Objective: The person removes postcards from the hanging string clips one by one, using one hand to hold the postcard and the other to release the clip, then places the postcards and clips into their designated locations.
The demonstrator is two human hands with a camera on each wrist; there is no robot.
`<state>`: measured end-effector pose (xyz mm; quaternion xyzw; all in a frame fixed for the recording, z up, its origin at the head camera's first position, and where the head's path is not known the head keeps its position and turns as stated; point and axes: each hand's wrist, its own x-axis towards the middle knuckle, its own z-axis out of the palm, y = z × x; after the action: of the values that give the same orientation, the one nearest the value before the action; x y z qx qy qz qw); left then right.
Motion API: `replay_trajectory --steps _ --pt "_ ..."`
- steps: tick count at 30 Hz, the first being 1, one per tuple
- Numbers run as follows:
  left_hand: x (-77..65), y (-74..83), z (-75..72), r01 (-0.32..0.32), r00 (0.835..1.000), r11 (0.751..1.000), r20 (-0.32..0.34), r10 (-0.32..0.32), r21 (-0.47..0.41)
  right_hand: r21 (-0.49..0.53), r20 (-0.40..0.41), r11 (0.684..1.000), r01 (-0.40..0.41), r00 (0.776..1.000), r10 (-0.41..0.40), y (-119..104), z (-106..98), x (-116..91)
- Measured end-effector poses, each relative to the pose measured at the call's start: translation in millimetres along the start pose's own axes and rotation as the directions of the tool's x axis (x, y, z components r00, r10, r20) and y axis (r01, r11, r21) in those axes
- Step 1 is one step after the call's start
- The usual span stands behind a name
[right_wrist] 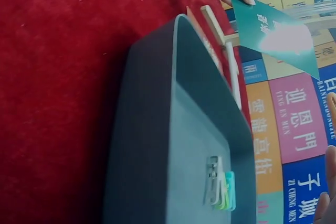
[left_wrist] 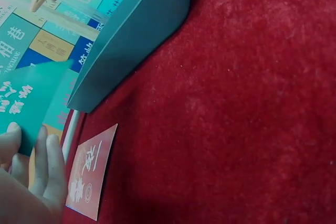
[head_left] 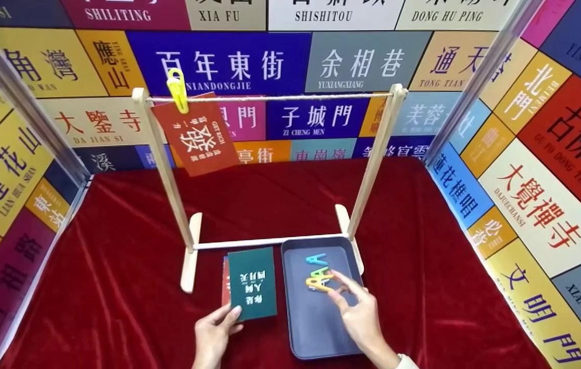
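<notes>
In the head view, my left hand (head_left: pixel 217 328) pinches a dark green card (head_left: pixel 253 305) with white characters, thumb on its front near the bottom edge. Behind it a red card (head_left: pixel 226 292) peeks out; the left wrist view shows this red card (left_wrist: pixel 90 174) lying on the cloth. My right hand (head_left: pixel 365 313) pinches a yellow-orange clothespin (head_left: pixel 309 281) between thumb and fingertips, above the grey tray (head_left: pixel 311 346). Inside the tray lie a blue clothespin (head_left: pixel 316 259), a green clothespin (right_wrist: pixel 224 195) and a whitish clothespin (right_wrist: pixel 214 184), close together in the right wrist view.
Behind the tray stands a wooden rack with a left post (head_left: pixel 167 179), a right post (head_left: pixel 370 169) and a string (head_left: pixel 290 97) across the top. A lime clothespin (head_left: pixel 180 95) hangs a red card (head_left: pixel 203 164) at the string's left end. Dark red cloth (head_left: pixel 116 287) covers the table.
</notes>
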<state>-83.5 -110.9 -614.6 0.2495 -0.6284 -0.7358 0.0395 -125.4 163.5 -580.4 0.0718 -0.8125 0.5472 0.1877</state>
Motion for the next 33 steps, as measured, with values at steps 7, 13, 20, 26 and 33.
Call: replay_trajectory --steps 7,13,20,26,33 --pt "1.5 -5.5 -1.5 0.033 0.999 0.998 -0.004 -0.033 0.045 -0.071 0.002 0.997 0.034 0.999 -0.034 12 2 -8" --pt "3.7 -8.6 -3.1 0.042 0.999 0.997 -0.003 -0.042 0.068 -0.157 0.029 0.986 0.052 0.998 -0.048 18 2 -12" --pt "5.6 -12.7 -5.8 0.065 0.998 0.994 -0.001 -0.065 0.088 -0.245 0.029 0.968 0.055 0.998 -0.049 29 3 -17" --pt "9.1 -13.9 -7.8 0.087 0.996 0.990 0.012 -0.089 0.109 -0.302 0.041 0.953 0.003 0.999 0.010 34 4 -20" --pt "14.8 -12.6 -10.1 0.121 0.993 0.979 0.000 -0.122 0.163 -0.371 0.036 0.921 0.117 0.993 -0.112 48 8 -20"
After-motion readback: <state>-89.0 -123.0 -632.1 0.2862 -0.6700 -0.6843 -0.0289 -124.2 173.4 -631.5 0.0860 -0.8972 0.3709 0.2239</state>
